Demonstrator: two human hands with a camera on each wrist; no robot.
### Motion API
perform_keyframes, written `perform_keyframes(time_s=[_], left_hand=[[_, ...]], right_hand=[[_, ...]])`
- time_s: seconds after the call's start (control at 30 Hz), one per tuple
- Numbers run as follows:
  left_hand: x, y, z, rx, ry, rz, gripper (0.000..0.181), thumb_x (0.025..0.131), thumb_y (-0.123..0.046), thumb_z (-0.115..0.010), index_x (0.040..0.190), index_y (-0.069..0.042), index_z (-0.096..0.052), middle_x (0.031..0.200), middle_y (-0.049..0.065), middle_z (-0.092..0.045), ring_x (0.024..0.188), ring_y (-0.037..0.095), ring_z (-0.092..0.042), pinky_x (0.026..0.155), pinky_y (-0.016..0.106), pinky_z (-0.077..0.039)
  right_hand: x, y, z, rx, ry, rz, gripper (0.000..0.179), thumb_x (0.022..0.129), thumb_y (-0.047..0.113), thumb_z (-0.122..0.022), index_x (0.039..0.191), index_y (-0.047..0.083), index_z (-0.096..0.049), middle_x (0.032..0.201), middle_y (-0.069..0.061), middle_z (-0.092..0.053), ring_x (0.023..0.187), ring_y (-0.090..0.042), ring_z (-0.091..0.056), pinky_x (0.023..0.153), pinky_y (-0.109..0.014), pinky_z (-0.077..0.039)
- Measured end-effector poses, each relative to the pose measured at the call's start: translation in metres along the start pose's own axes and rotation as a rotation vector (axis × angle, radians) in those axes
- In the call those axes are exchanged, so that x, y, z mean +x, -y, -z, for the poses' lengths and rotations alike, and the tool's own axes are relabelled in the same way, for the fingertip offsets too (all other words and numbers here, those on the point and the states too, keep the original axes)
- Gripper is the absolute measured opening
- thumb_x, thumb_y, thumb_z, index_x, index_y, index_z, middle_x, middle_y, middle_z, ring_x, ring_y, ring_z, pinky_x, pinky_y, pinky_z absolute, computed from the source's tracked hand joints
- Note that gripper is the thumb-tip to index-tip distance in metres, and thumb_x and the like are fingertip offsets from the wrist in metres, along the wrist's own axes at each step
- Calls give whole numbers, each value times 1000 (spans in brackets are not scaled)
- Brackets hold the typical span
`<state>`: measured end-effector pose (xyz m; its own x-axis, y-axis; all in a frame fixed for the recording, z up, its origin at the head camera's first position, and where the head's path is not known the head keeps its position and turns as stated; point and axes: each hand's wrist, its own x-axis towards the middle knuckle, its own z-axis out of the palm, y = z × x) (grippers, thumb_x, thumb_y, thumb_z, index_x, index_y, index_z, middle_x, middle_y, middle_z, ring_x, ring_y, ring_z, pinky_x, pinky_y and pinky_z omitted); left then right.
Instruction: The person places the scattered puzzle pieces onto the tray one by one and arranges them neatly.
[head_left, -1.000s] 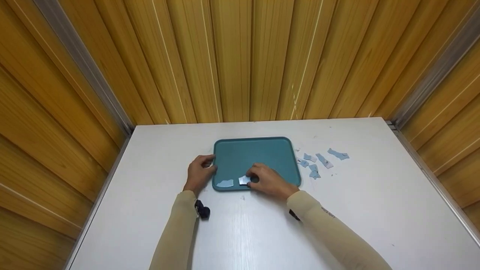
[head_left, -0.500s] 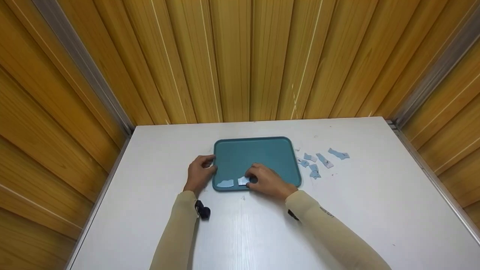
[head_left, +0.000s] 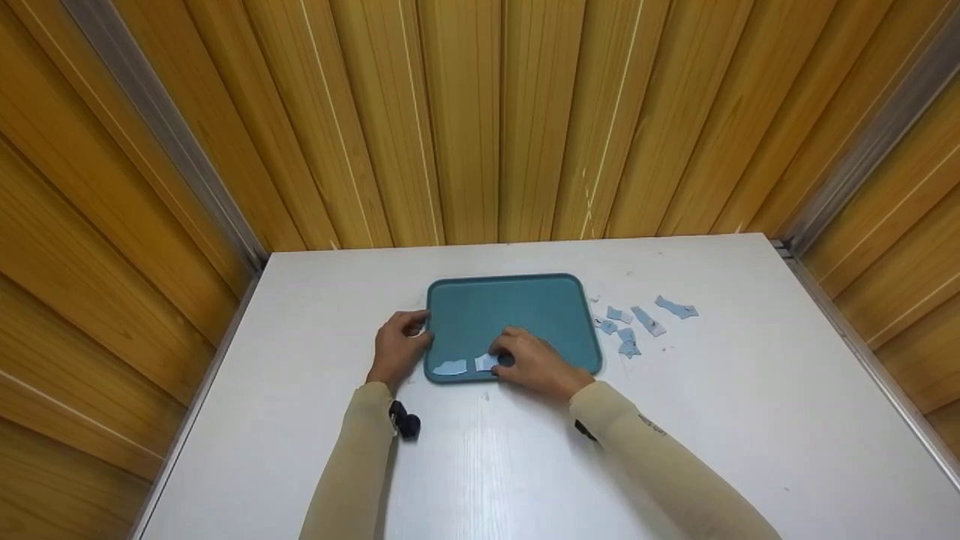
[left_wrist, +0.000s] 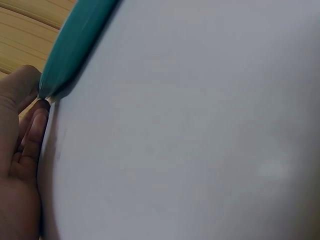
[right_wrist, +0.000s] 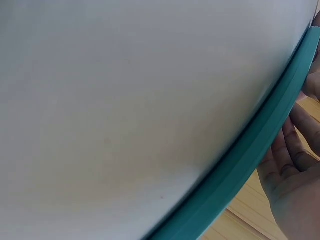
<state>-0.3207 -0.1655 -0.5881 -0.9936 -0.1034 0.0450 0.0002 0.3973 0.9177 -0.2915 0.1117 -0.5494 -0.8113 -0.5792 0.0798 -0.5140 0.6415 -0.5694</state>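
Note:
A teal tray (head_left: 517, 300) lies on the white table. At its left rim rests my left hand (head_left: 397, 349), thumb and forefinger holding the edge; the left wrist view has this hand (left_wrist: 22, 145) at the tray's rim (left_wrist: 75, 45). My right hand (head_left: 536, 364) pinches a flat light-blue piece (head_left: 484, 363) with an irregular outline, low over the tray's front part. Fingers cover its right end. Just left of it lies another pale-blue piece (head_left: 451, 367) with a wavy edge. In the right wrist view the tray's rim (right_wrist: 240, 165) hides what the right hand (right_wrist: 300, 190) holds.
Several loose light-blue pieces, one of them a long piece (head_left: 676, 307), lie on the white table (head_left: 720, 405) right of the tray. Behind the table stands a wood-patterned wall (head_left: 465, 120). Panels also rise at both sides.
My right hand has shifted the pinched piece very slightly left toward the other piece on the tray. The left hand stays at the rim.

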Motion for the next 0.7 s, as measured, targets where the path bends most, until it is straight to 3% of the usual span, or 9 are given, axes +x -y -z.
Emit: perform_keyframes(time_s=[0.33, 0.7], left_hand=[[1, 2, 0, 28, 6, -19, 43, 91, -5, -78, 133, -10, -73, 118, 2, -67, 111, 21, -61, 100, 39, -50], [1, 1, 1, 13, 10, 0, 43, 92, -6, -78, 134, -10, -73, 119, 2, -67, 111, 21, -60, 100, 41, -50]], right_hand=[[-1, -3, 0, 1, -25, 72, 24, 95, 16, -79, 115, 4, -75, 109, -6, -65, 104, -22, -62, 94, -42, -54], [-7, -8, 12, 63, -7, -4, 26, 98, 17, -76, 120, 4, -74, 115, -4, -65, 109, -21, -63, 99, -41, -54]])
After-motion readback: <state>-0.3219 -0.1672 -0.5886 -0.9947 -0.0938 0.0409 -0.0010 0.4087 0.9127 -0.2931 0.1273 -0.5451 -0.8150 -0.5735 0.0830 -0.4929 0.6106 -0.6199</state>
